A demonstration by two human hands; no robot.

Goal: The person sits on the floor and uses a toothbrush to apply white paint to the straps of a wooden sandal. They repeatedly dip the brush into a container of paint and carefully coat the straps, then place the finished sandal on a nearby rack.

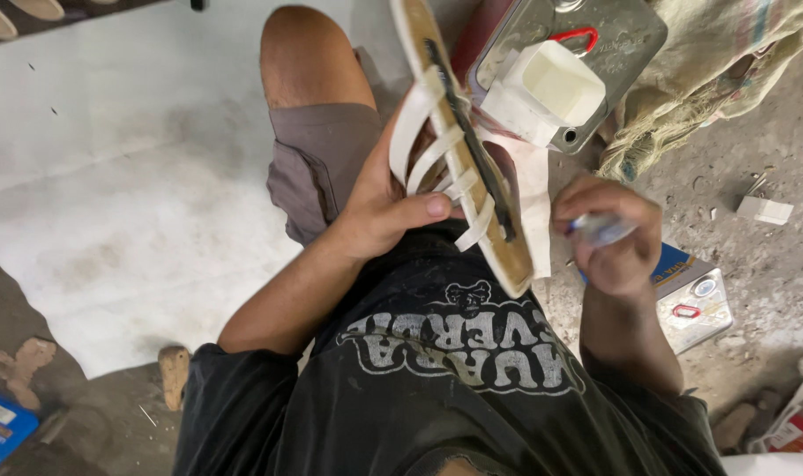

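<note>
A big white sheet [110, 176] covers the floor. A shiny metal can [613, 44] stands by the knee. The left hand [384, 207] holds a sandal sole [467, 167] with white straps up over the lap, fingers wrapped around it. The right hand [613, 234] is curled tight on a small brush handle [600, 229].

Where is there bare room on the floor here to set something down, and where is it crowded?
The pale sheet beside the knee is bare. Ahead it is crowded: the left hand holds a sandal sole before a metal can and sacking; the right hand hangs above a smaller can.
</note>
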